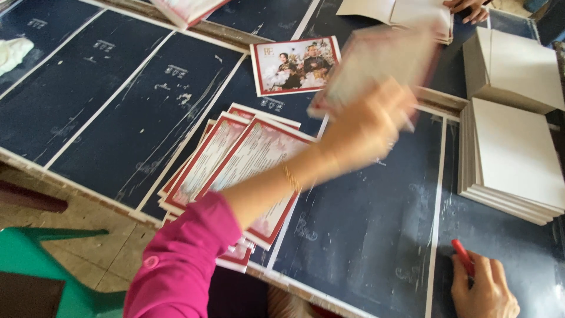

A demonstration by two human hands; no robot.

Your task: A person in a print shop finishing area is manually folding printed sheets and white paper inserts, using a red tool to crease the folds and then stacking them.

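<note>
My left hand [365, 126], on a pink-sleeved arm, is raised over the dark blue table [118, 112] and grips a blurred red-bordered card [376, 62]. Below the arm lies a fanned pile of red-bordered printed cards [235, 156] at the table's near edge. A single card with a photo of people [294, 65] lies flat beyond the pile. My right hand [482, 288] rests on the table at the bottom right, fingers closed around a red pen-like stick [462, 256].
Two stacks of white boards [515, 153] [518, 68] stand at the right. Another person's hand [468, 9] rests on pale sheets at the top. A white cloth [12, 53] lies far left. A green chair [41, 259] stands below the table edge.
</note>
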